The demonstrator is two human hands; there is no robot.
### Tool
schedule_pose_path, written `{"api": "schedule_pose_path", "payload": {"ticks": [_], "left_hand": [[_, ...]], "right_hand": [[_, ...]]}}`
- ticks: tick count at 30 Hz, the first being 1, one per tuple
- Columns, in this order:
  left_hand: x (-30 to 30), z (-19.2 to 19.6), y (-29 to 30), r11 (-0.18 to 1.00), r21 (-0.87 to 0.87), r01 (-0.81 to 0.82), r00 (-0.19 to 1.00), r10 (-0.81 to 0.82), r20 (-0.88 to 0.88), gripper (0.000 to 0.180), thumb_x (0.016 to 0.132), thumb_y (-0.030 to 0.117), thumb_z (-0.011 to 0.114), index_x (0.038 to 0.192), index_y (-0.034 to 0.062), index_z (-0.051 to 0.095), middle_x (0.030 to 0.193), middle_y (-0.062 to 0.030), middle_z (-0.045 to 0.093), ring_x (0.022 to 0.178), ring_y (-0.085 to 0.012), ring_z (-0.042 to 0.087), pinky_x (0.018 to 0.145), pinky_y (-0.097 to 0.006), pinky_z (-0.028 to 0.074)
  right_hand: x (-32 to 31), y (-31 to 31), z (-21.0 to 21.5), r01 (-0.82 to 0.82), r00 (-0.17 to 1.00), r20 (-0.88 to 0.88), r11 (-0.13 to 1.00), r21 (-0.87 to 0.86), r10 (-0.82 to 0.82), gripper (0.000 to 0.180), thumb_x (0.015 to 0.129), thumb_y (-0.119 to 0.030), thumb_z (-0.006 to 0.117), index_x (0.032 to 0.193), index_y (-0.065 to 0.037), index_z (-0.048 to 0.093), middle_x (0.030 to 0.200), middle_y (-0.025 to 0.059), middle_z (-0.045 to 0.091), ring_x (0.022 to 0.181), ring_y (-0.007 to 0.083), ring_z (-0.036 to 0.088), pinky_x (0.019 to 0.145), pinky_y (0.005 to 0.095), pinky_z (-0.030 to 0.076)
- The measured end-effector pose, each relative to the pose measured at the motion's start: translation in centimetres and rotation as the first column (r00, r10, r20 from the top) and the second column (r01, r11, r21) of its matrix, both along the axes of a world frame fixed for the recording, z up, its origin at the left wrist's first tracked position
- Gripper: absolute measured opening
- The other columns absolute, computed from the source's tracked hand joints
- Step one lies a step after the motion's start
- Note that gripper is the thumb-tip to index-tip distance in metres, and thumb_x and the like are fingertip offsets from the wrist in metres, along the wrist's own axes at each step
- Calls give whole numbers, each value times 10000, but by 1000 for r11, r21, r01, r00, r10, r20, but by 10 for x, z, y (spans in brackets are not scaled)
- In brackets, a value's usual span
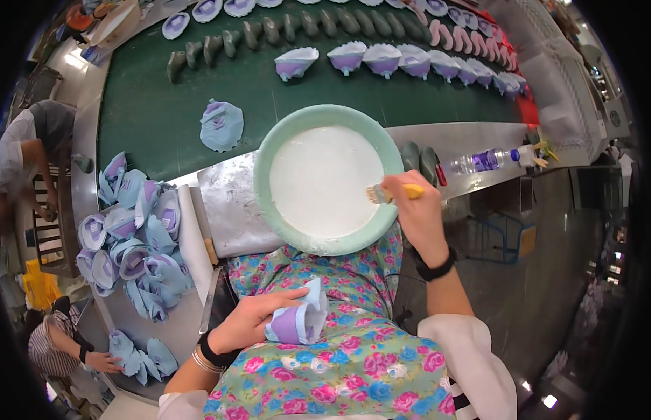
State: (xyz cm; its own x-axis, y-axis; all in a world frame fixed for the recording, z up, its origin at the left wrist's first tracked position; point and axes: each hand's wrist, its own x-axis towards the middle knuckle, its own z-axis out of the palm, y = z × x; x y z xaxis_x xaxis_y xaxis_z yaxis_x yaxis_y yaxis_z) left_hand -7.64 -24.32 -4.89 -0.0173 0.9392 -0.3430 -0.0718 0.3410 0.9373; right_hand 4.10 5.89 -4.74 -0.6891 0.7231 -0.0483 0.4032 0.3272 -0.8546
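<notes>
My left hand (247, 319) is closed around a light blue and purple shoe upper (289, 325), which it holds over my lap. In my right hand (419, 214) is a paintbrush (414, 190) with a yellow handle, its bristles pointing left over the inner right side of a pale green basin (264, 157). White liquid (325, 182) fills much of the basin, which stands in front of me at the near table edge. A flattened blue and purple upper (222, 126) lies on the green tabletop beyond the basin, to its left.
A heap of uppers (133, 259) lies left. Uppers (381, 59) and dark foot-shaped pieces (290, 26) line the green table (150, 105). A bottle (483, 161) lies right, past dark pieces (428, 162). Another person's hand (103, 362) touches uppers at lower left.
</notes>
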Motion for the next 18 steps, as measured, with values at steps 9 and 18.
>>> {"api": "schedule_pose_path", "payload": {"ticks": [9, 18], "left_hand": [[-21, -47, 32, 830, -193, -523, 734, 554, 394, 568, 920, 80, 542, 1407, 143, 257, 1246, -72, 485, 1114, -163, 515, 912, -325, 457], [-25, -65, 79, 802, -271, -532, 498, 555, 667, 594, 906, 129, 585, 1428, 192, 308, 1380, -33, 439, 1248, -198, 463, 1005, -396, 443]], "right_hand": [[-6, -10, -94, -49, 997, 58, 995, 88, 44, 180, 721, -54, 740, 883, 6, 689, 872, 166, 676, 754, 293, 667, 674, 330, 525], [-29, -17, 23, -238, 938, -290, 960, -150, 188, 188, 750, -24, 733, 936, -17, 704, 887, 105, 691, 777, 185, 665, 689, 264, 509]]}}
